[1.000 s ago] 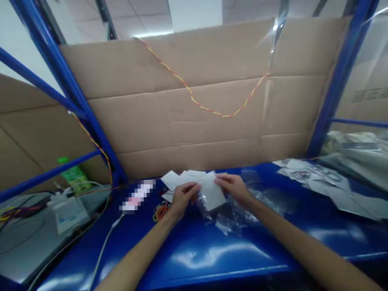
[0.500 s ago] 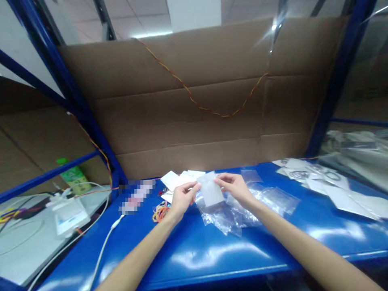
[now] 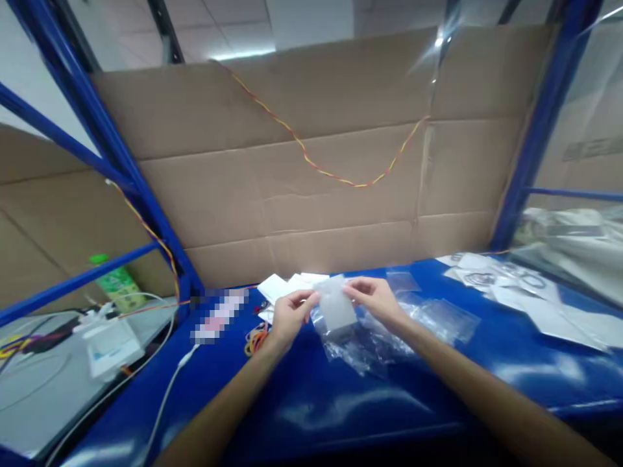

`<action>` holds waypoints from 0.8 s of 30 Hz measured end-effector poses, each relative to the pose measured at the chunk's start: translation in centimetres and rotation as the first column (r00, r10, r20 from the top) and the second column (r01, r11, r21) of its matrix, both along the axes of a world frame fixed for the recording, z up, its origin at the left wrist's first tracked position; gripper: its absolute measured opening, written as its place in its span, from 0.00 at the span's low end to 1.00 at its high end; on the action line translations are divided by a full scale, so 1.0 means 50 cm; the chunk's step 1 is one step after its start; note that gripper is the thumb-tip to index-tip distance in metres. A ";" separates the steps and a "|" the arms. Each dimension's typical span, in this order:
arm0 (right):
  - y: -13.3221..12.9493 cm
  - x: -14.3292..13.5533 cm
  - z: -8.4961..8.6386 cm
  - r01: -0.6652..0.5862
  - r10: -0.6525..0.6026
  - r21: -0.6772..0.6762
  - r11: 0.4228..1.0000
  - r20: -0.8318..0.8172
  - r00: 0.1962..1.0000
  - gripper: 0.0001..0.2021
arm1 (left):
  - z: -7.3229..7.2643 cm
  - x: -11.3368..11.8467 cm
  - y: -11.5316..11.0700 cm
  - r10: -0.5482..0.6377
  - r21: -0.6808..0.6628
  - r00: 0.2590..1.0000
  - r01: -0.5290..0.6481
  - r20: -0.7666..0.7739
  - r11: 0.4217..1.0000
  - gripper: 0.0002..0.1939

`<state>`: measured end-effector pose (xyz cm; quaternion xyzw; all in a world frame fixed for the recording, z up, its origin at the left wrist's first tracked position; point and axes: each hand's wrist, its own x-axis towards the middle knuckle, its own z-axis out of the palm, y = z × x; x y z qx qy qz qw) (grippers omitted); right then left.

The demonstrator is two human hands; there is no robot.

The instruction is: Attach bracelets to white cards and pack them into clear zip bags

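Note:
Between my two hands a small white card is held up over the table. My left hand pinches its upper left edge between thumb and fingers. On the opposite edge, my right hand has it pinched too. Clear plastic bags lie in a loose pile beneath and to the right of the card. Whether the card sits inside a clear bag I cannot tell. Behind my left hand are more white cards and a bundle of orange wires, partly covered by the hand.
At the right of the blue table lie white papers with ring-shaped items on some. A white cable runs to a blurred-out item on the left. A green-capped bottle stands behind the rail. Cardboard closes off the back.
Both hands keep their pinch on the white card, which has shifted very slightly left. The cardboard looks brighter and my forearms darker than before.

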<state>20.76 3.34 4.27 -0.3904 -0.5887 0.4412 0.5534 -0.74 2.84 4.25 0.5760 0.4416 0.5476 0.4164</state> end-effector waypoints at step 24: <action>0.036 0.077 0.011 0.445 -0.514 0.345 0.826 0.140 0.846 0.15 | -0.030 -0.017 0.018 0.276 0.395 0.844 -0.083 -0.460 0.915 0.13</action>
